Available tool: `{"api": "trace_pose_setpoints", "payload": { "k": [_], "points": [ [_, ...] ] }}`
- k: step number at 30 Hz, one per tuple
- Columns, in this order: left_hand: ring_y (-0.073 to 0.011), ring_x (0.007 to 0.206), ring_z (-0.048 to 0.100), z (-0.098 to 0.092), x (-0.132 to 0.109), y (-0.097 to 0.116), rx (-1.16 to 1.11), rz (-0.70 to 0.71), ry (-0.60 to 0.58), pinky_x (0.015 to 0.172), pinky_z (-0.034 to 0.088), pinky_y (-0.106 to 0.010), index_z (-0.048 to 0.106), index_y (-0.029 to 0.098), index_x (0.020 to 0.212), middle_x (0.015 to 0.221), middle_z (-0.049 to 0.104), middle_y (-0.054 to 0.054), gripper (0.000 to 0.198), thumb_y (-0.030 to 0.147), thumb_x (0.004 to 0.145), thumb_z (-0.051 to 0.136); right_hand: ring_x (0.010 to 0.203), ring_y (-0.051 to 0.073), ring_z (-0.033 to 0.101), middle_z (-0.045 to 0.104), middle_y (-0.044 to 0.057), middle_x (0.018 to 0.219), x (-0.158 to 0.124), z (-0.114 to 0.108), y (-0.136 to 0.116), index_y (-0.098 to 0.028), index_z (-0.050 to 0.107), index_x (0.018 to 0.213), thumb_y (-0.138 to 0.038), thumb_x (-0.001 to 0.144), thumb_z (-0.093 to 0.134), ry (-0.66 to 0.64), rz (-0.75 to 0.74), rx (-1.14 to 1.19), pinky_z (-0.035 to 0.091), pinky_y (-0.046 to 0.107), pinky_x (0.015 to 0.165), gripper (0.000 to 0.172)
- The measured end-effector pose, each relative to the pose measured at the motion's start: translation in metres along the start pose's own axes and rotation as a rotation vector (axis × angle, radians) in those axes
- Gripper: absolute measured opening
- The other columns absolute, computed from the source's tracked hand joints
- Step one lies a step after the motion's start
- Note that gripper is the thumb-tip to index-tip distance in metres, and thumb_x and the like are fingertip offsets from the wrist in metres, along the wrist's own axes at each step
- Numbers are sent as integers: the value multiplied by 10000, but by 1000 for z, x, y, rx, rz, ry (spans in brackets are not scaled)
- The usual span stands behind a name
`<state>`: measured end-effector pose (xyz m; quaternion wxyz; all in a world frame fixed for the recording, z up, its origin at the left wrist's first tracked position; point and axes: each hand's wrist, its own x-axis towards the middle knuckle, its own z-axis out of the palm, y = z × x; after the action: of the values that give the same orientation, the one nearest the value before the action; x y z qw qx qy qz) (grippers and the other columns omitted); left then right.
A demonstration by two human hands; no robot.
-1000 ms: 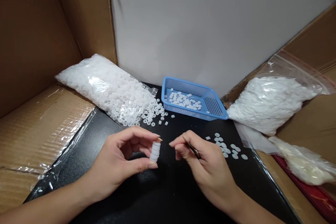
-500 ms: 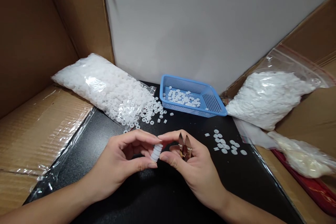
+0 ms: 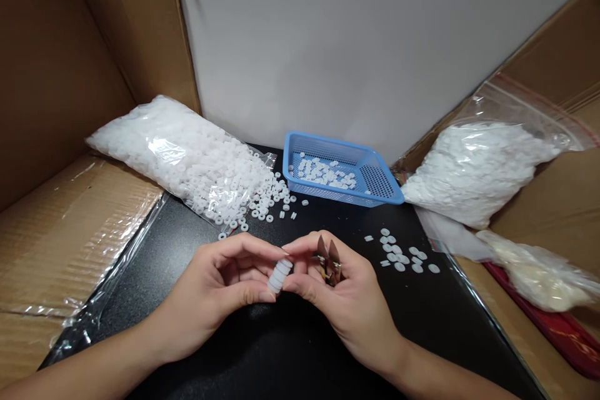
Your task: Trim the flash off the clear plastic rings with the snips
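Note:
My left hand (image 3: 220, 278) pinches a short stack of white plastic rings (image 3: 280, 275) between thumb and fingers, the stack leaning to the right. From the other side, the fingertips of my right hand (image 3: 342, 287) are at the stack, its index finger near the upper end and its thumb beside it. Tucked in the curled fingers of that hand are small metal snips (image 3: 329, 259), two pointed blades sticking upward. Their lower part is hidden in the palm.
A clear bag of white rings (image 3: 187, 156) spills at the left. A blue perforated basket (image 3: 347, 197) holds several small white pieces. Loose white discs (image 3: 396, 253) lie to the right on the black tabletop (image 3: 300, 350). Another filled bag (image 3: 482, 169) stands at the right by cardboard.
The stack of rings shows a little more between my fingers, and my left thumb has shifted slightly down and left. The view has moved a little; both hands keep their hold.

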<state>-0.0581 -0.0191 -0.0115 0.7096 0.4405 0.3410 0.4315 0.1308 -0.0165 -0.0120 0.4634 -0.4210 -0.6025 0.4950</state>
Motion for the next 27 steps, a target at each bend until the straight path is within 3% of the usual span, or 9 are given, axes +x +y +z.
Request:
{"api": "trace_pose_setpoints", "payload": {
  "k": [9, 17, 22, 27],
  "points": [
    [-118, 772, 704, 1, 0, 1, -87, -47, -58, 730, 548, -201, 777, 188, 969, 868, 796, -30, 228, 100, 765, 831, 561, 110, 432, 525, -36, 641, 2, -2, 0, -200, 738, 844, -491, 778, 810, -16, 10, -21, 390, 235, 497, 307],
    [-103, 733, 652, -2, 0, -3, -15, -26, -41, 715, 535, -202, 771, 211, 989, 827, 739, -6, 275, 116, 744, 852, 593, 124, 479, 554, -28, 686, 2, -1, 3, -209, 715, 829, -443, 780, 821, -6, -11, 24, 416, 248, 531, 262],
    [-93, 742, 657, -1, 1, -2, 53, 75, -20, 709, 543, -186, 759, 230, 993, 867, 726, 5, 296, 97, 743, 847, 560, 106, 402, 596, -22, 730, 2, -1, 4, -210, 691, 899, -400, 824, 775, -70, 45, 60, 363, 244, 510, 220],
    [-98, 752, 646, -3, 1, -2, 345, 244, -15, 739, 560, -210, 791, 263, 1035, 922, 680, 3, 320, 91, 766, 817, 528, 63, 331, 599, -24, 811, 4, -1, 5, -198, 653, 940, -441, 769, 811, -94, 188, 132, 314, 224, 490, 337]
  ]
}}
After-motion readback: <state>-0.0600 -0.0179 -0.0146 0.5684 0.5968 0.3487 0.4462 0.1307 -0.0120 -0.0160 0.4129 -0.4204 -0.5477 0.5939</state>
